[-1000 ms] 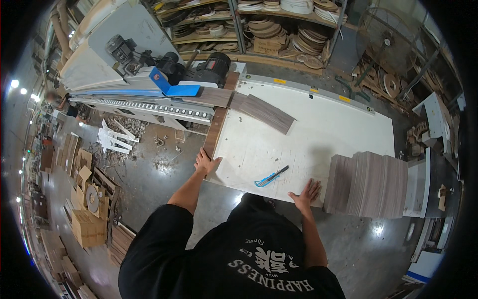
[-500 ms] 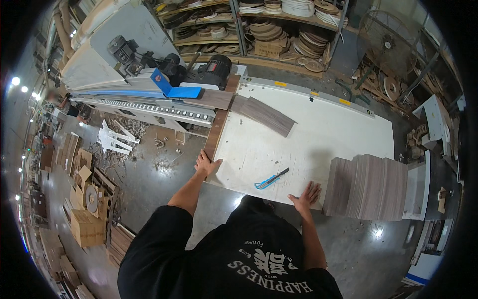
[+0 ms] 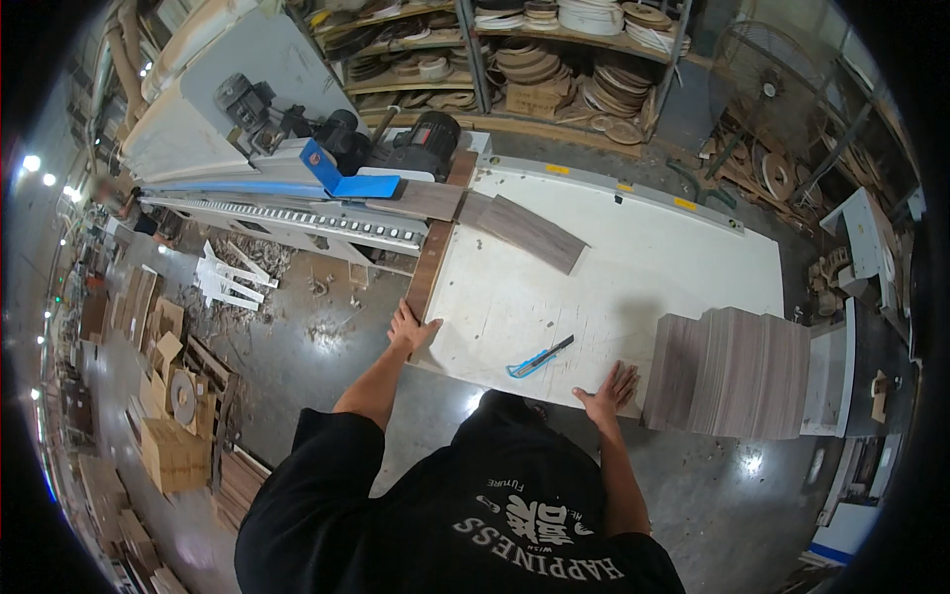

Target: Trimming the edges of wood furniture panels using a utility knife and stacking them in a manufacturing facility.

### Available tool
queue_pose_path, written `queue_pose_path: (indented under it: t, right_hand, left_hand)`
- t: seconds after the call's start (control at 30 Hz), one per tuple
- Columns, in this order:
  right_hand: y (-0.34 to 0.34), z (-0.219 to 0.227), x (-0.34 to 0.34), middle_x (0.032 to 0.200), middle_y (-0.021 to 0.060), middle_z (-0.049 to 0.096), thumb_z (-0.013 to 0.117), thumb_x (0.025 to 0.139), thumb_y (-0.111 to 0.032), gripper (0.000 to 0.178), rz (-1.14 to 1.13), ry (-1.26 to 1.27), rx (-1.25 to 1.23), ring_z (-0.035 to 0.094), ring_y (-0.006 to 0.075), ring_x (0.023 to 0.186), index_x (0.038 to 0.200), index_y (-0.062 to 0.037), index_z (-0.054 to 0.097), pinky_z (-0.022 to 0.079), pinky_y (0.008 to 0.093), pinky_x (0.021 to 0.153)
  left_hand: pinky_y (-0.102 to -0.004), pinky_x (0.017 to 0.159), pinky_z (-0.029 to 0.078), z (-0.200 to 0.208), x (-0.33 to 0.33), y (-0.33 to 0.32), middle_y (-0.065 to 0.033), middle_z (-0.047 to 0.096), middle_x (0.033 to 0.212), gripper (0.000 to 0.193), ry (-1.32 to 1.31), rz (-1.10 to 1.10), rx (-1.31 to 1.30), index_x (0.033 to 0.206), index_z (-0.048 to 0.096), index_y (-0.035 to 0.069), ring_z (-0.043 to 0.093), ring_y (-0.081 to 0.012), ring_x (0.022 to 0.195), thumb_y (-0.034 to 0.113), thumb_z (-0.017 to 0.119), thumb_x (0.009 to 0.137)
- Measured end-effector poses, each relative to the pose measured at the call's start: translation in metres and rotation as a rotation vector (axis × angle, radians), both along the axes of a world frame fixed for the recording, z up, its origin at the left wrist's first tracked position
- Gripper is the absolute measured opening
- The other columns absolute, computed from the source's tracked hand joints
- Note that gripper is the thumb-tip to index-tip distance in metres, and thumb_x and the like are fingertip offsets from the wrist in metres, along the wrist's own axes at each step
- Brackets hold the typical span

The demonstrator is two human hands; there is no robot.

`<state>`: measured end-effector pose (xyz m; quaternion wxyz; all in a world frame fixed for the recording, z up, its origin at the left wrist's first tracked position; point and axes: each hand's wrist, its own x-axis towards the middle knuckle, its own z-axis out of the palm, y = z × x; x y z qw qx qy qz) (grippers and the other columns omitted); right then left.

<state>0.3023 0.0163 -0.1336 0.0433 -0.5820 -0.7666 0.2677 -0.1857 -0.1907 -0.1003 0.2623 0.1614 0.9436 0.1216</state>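
My left hand (image 3: 410, 330) rests with fingers spread on the near left corner of the white table (image 3: 594, 287), over the brown wooden strip (image 3: 427, 272) along its edge. My right hand (image 3: 610, 390) lies flat near the front edge, just left of a stack of grey wood-grain panels (image 3: 732, 371). Neither hand holds anything. Between them lies a blue utility knife (image 3: 540, 358) with its dark end pointing up and right. Farther back, a loose grey wood-grain panel (image 3: 532, 234) lies at an angle, overlapping another piece. One more panel (image 3: 427, 198) sits at the machine's outlet.
At the left stands a long machine with a blue guard (image 3: 346, 183) and a black motor (image 3: 427, 144). A grey rail (image 3: 594, 183) borders the table's far side. Shelves of coiled edging (image 3: 534, 64) stand behind, with a fan (image 3: 770, 89) to the right. Cardboard boxes (image 3: 176, 450) sit lower left.
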Motion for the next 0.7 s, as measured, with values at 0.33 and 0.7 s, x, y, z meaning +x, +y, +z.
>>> queue_pose_path:
  t: [0.33,0.7]
  right_hand:
    - [0.005,-0.008,0.002,0.179,0.0374,-0.004,0.098,0.067,-0.062,0.153,0.022,0.036,0.08,-0.01,0.0564,0.166,0.176,-0.0068,0.006,-0.002,0.0702,0.13]
    - [0.002,-0.014,0.003,0.177,0.0398,-0.013,0.098,0.066,-0.065,0.16,0.019,0.031,-0.021,-0.018,0.0563,0.164,0.176,-0.0052,-0.001,-0.007,0.0698,0.13]
  left_hand:
    - [-0.0635,0.129,0.022,0.005,-0.003,0.009,-0.0197,0.021,0.179,0.146,-0.024,0.01,0.016,0.177,-0.004,0.013,0.022,-0.0409,0.165,0.078,0.081,0.077]
    - [-0.0614,0.131,0.02,-0.002,-0.002,-0.004,-0.0202,0.02,0.18,0.15,-0.039,0.022,0.023,0.177,-0.006,0.014,0.019,-0.0409,0.166,0.077,0.083,0.075]
